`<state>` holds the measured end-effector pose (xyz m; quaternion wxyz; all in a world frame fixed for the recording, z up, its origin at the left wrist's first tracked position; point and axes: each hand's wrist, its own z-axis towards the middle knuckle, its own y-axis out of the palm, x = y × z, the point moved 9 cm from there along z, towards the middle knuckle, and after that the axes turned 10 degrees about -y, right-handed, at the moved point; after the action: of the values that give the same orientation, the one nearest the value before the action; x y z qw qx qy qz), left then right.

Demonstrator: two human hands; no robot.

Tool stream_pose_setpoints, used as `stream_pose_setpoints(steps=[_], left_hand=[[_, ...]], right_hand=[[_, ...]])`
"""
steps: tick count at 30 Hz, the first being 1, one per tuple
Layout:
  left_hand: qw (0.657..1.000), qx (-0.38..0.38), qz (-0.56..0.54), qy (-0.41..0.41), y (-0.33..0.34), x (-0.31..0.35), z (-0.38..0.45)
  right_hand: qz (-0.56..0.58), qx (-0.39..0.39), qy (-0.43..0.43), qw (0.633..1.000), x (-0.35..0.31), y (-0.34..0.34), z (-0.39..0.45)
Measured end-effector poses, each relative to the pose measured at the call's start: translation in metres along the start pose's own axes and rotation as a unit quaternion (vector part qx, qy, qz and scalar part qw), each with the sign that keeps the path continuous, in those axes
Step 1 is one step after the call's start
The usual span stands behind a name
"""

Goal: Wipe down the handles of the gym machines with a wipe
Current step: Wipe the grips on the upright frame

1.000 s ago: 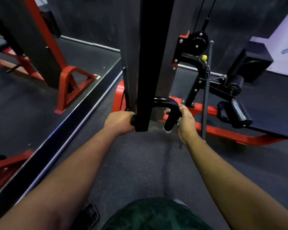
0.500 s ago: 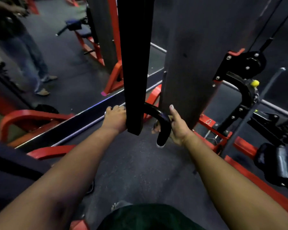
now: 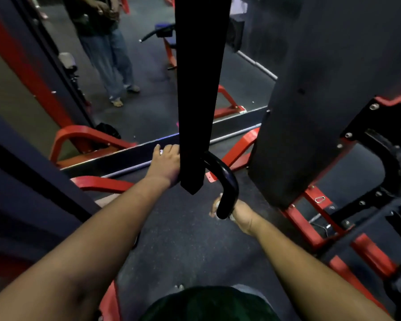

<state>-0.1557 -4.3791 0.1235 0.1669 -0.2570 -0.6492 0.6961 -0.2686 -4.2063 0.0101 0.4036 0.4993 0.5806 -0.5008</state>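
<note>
Lower now, the right hand (image 3: 237,213) wraps a wipe (image 3: 218,210) round the handle (image 3: 227,188) tip; left hand (image 3: 166,162) grips, steadying the far-left side.

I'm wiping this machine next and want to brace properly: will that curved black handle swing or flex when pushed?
The curved black handle looks like a stiff metal tube, so flex is unlikely. It joins the hanging black bar, so the assembly may swing when pushed. Its glossy surface could be slick; the left hand steadies the far side while the right hand grips the end.
</note>
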Motion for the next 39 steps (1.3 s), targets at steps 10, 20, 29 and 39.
stream_pose_setpoints(steps=[10, 20, 29, 39], left_hand=[[0.898, 0.122, -0.294, -0.303, -0.02, -0.013, -0.084], [0.702, 0.251, -0.526, -0.409, -0.083, 0.105, -0.108], [0.743, 0.197, -0.416, -0.485, -0.087, 0.107, -0.108], [0.755, 0.197, -0.378, -0.498, -0.083, 0.1, -0.119]], right_hand=[[0.075, 0.029, -0.077, 0.994, -0.053, -0.057, 0.04], [0.053, 0.029, -0.255, 0.965, -0.126, -0.079, 0.117], [-0.091, -0.109, -0.376, 0.916, -0.16, -0.02, 0.155], [-0.237, -0.146, -0.466, 0.84, -0.162, 0.011, 0.187]])
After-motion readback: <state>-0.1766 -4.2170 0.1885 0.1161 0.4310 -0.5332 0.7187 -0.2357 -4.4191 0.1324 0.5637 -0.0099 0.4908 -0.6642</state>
